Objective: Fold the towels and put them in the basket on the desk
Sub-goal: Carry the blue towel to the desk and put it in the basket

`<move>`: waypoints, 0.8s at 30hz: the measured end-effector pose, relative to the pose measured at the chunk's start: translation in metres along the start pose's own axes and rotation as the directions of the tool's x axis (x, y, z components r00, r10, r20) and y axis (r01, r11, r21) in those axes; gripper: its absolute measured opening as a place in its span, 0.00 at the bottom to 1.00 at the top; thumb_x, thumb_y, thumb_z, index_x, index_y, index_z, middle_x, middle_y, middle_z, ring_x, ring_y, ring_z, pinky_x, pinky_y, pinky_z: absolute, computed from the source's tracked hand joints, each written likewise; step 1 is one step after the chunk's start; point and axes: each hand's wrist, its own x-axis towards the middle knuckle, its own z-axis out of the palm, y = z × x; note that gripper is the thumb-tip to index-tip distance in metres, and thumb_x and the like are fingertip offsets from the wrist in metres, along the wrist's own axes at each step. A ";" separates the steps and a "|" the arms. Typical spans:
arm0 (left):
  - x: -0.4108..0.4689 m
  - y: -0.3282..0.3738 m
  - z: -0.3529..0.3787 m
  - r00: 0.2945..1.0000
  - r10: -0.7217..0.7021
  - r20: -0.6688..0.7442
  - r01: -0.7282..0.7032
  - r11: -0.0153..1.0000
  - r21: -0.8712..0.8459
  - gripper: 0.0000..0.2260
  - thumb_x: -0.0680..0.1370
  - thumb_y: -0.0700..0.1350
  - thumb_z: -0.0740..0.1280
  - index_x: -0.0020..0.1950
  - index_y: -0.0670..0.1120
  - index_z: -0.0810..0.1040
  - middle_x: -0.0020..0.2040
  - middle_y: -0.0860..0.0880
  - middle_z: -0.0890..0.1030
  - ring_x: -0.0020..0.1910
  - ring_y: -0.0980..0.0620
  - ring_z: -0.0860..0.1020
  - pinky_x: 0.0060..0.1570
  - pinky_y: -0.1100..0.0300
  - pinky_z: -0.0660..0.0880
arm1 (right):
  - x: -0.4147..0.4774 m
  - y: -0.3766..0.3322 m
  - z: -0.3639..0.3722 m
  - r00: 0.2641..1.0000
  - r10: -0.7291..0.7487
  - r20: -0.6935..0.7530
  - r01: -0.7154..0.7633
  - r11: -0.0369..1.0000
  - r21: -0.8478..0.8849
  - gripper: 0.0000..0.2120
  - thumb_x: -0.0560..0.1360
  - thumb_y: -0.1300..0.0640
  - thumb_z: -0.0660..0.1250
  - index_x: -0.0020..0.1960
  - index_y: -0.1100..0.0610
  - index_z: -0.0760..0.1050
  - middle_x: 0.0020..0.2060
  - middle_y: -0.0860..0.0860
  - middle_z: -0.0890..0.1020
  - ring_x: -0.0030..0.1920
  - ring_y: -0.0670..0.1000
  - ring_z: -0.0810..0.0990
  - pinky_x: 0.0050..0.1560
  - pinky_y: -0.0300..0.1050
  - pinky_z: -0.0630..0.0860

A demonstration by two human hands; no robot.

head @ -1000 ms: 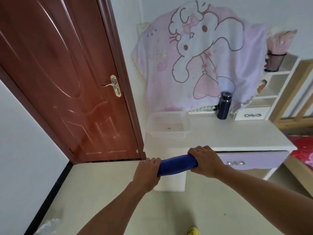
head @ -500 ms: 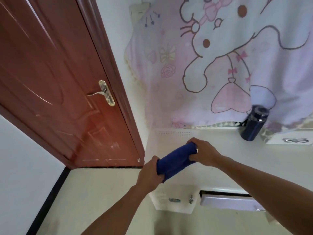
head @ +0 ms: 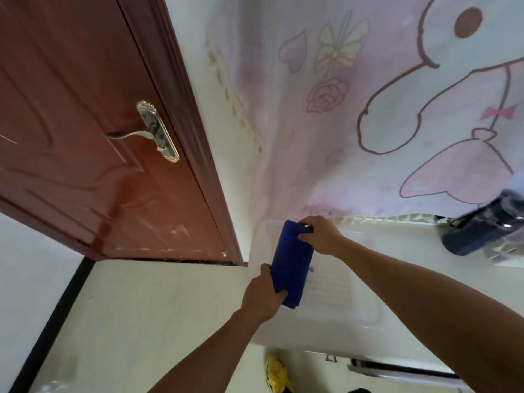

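A folded dark blue towel (head: pixel 292 262) hangs lengthwise over the left part of a pale, see-through plastic basket (head: pixel 334 293) on the white desk (head: pixel 397 251). My left hand (head: pixel 262 296) grips the towel's near end. My right hand (head: pixel 321 236) pinches its far end near the basket's back rim. Whether the towel touches the basket floor cannot be told.
A dark blue bottle (head: pixel 479 231) stands on the desk at the right. A pink cartoon blanket (head: pixel 368 109) hangs on the wall behind. A brown door (head: pixel 85 123) with a metal handle is to the left. A yellow slipper (head: pixel 276 373) lies on the floor below the desk edge.
I have stepped closer to the desk. The towel turned from crosswise to lengthwise and moved forward over the basket, both hands still holding it.
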 end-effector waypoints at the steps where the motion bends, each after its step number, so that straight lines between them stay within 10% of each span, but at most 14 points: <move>1: 0.006 -0.004 0.001 1.000 -0.022 0.021 0.021 0.999 0.037 0.22 0.74 0.45 0.67 0.64 0.45 0.63 0.55 0.46 0.79 0.48 0.48 0.79 0.44 0.58 0.77 | 0.010 0.002 0.009 0.999 0.014 0.029 -0.013 1.000 -0.024 0.11 0.75 0.60 0.65 0.56 0.56 0.79 0.46 0.52 0.80 0.46 0.54 0.79 0.43 0.44 0.72; 13: 0.026 -0.029 0.011 0.951 0.097 0.295 -0.251 0.798 0.548 0.15 0.82 0.49 0.55 0.64 0.44 0.72 0.65 0.43 0.69 0.60 0.45 0.71 0.60 0.51 0.70 | 0.052 0.017 0.067 0.985 0.002 0.175 0.064 0.927 -0.369 0.15 0.77 0.50 0.62 0.63 0.51 0.74 0.57 0.52 0.80 0.55 0.56 0.78 0.52 0.48 0.74; 18: 0.029 -0.025 0.013 0.931 0.042 0.363 -0.259 0.777 0.573 0.20 0.82 0.55 0.52 0.63 0.43 0.72 0.65 0.41 0.69 0.62 0.42 0.69 0.61 0.49 0.68 | 0.044 0.013 0.050 0.970 -0.241 0.039 0.213 0.755 -0.620 0.14 0.80 0.53 0.59 0.65 0.51 0.70 0.57 0.50 0.75 0.57 0.52 0.75 0.49 0.48 0.76; 24: 0.030 -0.018 0.021 0.929 -0.020 0.370 -0.231 0.750 0.620 0.25 0.81 0.60 0.49 0.66 0.44 0.71 0.68 0.39 0.68 0.65 0.41 0.66 0.62 0.47 0.64 | 0.048 0.030 0.068 0.933 -0.154 0.324 0.314 0.788 -0.529 0.24 0.78 0.62 0.60 0.73 0.50 0.64 0.62 0.52 0.69 0.62 0.54 0.71 0.57 0.49 0.74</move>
